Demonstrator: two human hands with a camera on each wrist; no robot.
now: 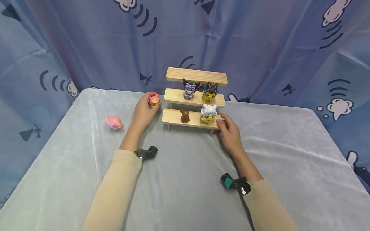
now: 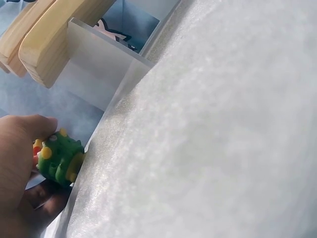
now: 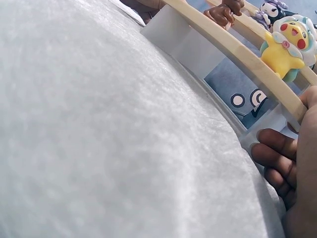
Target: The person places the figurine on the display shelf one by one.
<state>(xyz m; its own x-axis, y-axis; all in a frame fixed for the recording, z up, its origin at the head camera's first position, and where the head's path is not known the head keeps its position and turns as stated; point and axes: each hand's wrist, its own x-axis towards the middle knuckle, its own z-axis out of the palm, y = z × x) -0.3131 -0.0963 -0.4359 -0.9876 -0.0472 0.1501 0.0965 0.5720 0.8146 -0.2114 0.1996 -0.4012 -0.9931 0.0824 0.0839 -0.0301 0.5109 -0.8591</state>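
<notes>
My left hand point(image 1: 143, 111) pinches a small figurine point(image 1: 154, 100), pink with a yellow muzzle, just left of the tiered display stand point(image 1: 170, 117). From the left wrist view the figurine's back looks green with yellow knobs, close to the tabletop. At the stand's right side, my right hand point(image 1: 231, 134) grips the end of the bottom plank, thumb above and fingers below. A white-hooded yellow figurine point(image 1: 208, 114) stands beside that thumb, with a brown figurine point(image 1: 185, 116) further left. The middle plank carries a purple-and-black figurine point(image 1: 189, 89) and a black-eared yellow one point(image 1: 210, 92).
A pink figurine point(image 1: 114, 123) lies on the grey cloth-covered table point(image 1: 179, 179), left of my left forearm. The stand's top plank point(image 1: 196, 75) is bare wood. Behind the table's far edge hangs a blue patterned curtain point(image 1: 179, 38).
</notes>
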